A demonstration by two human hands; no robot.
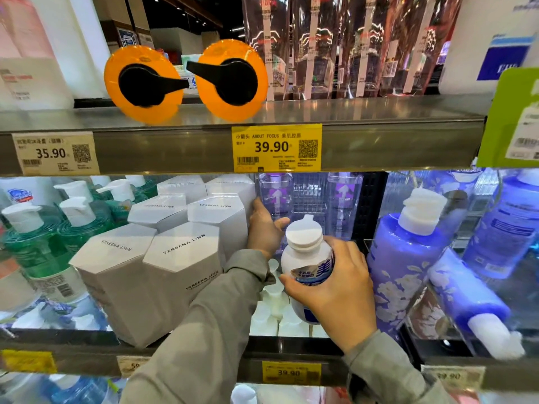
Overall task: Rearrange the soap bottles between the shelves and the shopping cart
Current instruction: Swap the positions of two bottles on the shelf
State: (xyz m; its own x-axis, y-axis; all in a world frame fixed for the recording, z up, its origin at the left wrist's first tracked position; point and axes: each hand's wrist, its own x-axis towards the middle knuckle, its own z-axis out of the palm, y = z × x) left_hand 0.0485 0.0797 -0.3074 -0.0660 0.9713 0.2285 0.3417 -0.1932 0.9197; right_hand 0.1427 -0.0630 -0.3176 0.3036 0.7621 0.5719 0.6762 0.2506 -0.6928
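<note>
Clutching a white soap bottle (304,259), right hand (338,290) sits beside left hand (264,228).

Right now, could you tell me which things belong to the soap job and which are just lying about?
Job: white soap bottle, right hand gripping it, left hand, shelf.
Lying about: hexagonal boxes, green bottles, orange bottles, purple floral bottle, yellow price tag.
</note>
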